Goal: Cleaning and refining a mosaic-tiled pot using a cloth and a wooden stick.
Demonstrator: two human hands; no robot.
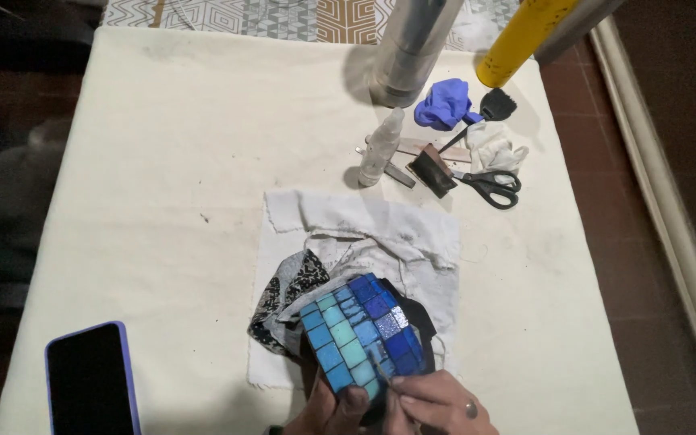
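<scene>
A rounded object covered in blue and turquoise mosaic tiles sits at the bottom centre, over a white cloth and a patterned black-and-white rag. My left hand holds the object from below, thumb on its lower edge. My right hand, with a ring on one finger, pinches a thin pointed tool whose tip touches the tiles near the lower rim.
A phone with a dark screen lies at the lower left. At the back right stand a metal cylinder, a yellow can, a small clear bottle, a blue glove, a brush and black scissors.
</scene>
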